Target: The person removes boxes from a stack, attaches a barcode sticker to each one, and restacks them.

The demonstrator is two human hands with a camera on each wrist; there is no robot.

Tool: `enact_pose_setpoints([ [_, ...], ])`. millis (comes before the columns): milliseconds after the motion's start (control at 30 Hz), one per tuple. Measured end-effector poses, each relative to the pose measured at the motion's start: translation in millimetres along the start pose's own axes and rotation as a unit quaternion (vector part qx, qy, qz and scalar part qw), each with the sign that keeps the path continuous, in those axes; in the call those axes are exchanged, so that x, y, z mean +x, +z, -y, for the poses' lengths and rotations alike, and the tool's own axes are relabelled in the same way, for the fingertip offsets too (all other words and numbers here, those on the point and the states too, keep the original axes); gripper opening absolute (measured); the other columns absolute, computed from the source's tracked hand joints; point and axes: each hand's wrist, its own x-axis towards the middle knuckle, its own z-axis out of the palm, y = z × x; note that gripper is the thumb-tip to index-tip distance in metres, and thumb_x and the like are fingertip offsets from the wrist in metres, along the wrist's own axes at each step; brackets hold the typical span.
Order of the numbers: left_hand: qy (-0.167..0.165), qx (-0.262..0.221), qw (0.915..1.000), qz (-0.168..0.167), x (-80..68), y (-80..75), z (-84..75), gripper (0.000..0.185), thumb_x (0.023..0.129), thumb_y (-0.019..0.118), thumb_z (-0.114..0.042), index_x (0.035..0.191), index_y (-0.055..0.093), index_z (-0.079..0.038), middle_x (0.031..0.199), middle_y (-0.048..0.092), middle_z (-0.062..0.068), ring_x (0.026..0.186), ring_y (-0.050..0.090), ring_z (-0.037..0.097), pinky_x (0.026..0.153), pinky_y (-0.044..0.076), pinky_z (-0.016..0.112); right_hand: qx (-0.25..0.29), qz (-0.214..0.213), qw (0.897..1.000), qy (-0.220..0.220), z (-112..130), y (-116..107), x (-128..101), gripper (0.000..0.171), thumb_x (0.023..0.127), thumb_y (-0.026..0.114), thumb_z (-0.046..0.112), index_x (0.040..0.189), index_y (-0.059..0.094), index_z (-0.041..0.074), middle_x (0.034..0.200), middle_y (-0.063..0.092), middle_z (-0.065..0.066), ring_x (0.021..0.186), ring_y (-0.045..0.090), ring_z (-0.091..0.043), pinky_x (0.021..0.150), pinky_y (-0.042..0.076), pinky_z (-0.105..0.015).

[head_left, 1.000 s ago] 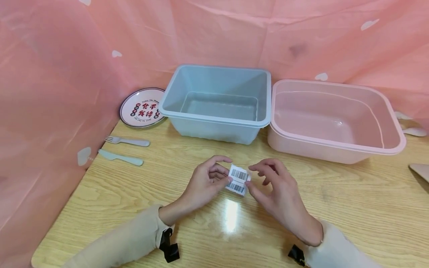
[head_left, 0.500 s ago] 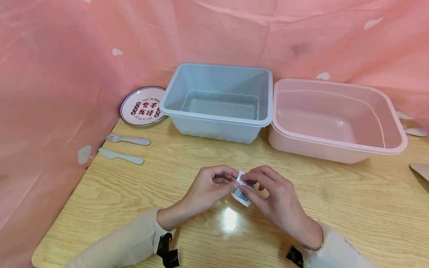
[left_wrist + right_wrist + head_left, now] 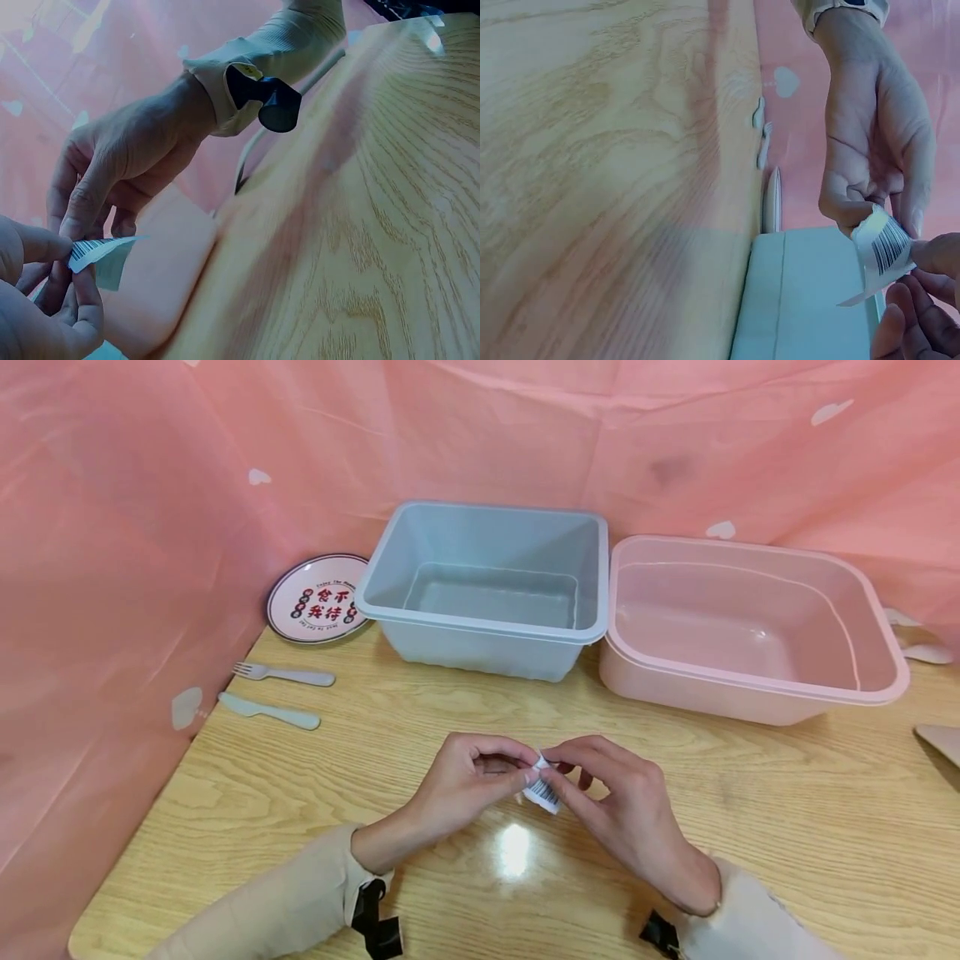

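A small white paper label with barcodes (image 3: 543, 795) is between my two hands above the table, bent near its upper end. My left hand (image 3: 467, 785) pinches its left side between thumb and index finger. On the other side, the thumb and index finger of my right hand (image 3: 624, 797) pinch it close to the left fingertips. The wrist views show the barcode paper (image 3: 885, 246) curving away from the fingertips, a loose edge sticking out. Fingers cover part of the label.
Behind the hands stand a blue-grey basin (image 3: 487, 647) and a pink basin (image 3: 720, 693). A plate with red characters (image 3: 318, 602), a fork (image 3: 288, 676) and a knife (image 3: 273, 712) lie at left. A spoon (image 3: 928, 653) and a beige edge (image 3: 941, 742) show at far right.
The right fingers have come left onto the label, beside the left fingertips. Both hands moved slightly nearer the body. The label, earlier flat with two barcodes showing, is now bent and mostly covered.
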Motion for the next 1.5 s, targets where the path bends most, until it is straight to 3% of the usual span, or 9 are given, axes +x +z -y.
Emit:
enact_pose_setpoints([
  [400,0.008,0.033,0.9994,0.004,2.1,3.0,0.0,0.013,0.086,0.070,-0.006,0.096,0.072,0.003,0.096,0.072,0.018,0.082,0.066,0.008,0.076,0.056,0.021,0.003,-0.032,0.999,-0.028,-1.8,2.6,-4.6,0.009,0.079,0.077,0.004,0.086,0.075,0.009,0.081,0.071,-0.002,0.061,0.054,-0.005,0.055,0.045,-0.012],
  [533,0.012,0.037,0.9992,0.008,3.3,3.9,-0.3,0.013,0.086,0.070,-0.006,0.096,0.072,0.002,0.097,0.072,0.018,0.083,0.066,0.008,0.076,0.056,0.022,-0.002,-0.033,0.999,-0.034,-1.9,2.5,-5.4,0.004,0.083,0.074,0.008,0.087,0.075,0.007,0.082,0.071,-0.003,0.061,0.055,-0.006,0.055,0.046,-0.012],
  [767,0.015,0.049,0.9986,0.012,5.6,5.9,-2.1,0.012,0.085,0.072,-0.006,0.093,0.072,0.002,0.096,0.073,0.017,0.082,0.068,0.007,0.074,0.057,0.023,0.011,-0.063,0.996,-0.070,-4.1,3.6,-4.9,0.027,0.095,0.061,0.026,0.087,0.075,0.003,0.080,0.070,-0.005,0.058,0.055,-0.006,0.053,0.045,-0.013],
  [1033,0.009,0.043,0.9990,-0.003,6.3,5.3,-2.7,0.012,0.086,0.071,-0.006,0.096,0.073,0.001,0.098,0.073,0.016,0.086,0.069,0.009,0.077,0.057,0.025,0.012,-0.050,0.998,-0.042,-5.8,5.2,-4.0,0.007,0.085,0.071,0.008,0.089,0.075,0.003,0.083,0.071,-0.005,0.059,0.053,-0.006,0.054,0.044,-0.012],
  [1167,0.010,0.044,0.9990,-0.007,5.6,3.7,-2.7,0.012,0.086,0.071,-0.006,0.095,0.073,0.000,0.096,0.073,0.016,0.085,0.069,0.009,0.076,0.056,0.024,0.014,-0.047,0.998,-0.037,-6.7,7.6,-2.6,0.008,0.082,0.072,0.001,0.089,0.075,0.003,0.082,0.071,-0.005,0.060,0.052,-0.005,0.054,0.043,-0.013],
  [1300,0.010,0.038,0.9992,-0.007,5.9,3.1,-3.9,0.012,0.086,0.071,-0.005,0.096,0.072,0.001,0.096,0.073,0.017,0.083,0.068,0.008,0.075,0.056,0.023,0.016,-0.054,0.997,-0.043,-7.7,9.1,-1.8,0.006,0.086,0.069,0.006,0.088,0.074,0.003,0.080,0.070,-0.005,0.061,0.054,-0.007,0.053,0.044,-0.014],
  [1500,0.008,0.035,0.9994,-0.002,6.0,3.8,-4.9,0.012,0.086,0.070,-0.005,0.097,0.072,0.002,0.096,0.073,0.017,0.081,0.067,0.009,0.074,0.056,0.023,0.020,-0.084,0.994,-0.061,-9.0,11.0,0.1,0.021,0.094,0.061,0.020,0.084,0.072,0.004,0.077,0.069,-0.003,0.061,0.056,-0.008,0.055,0.045,-0.013],
])
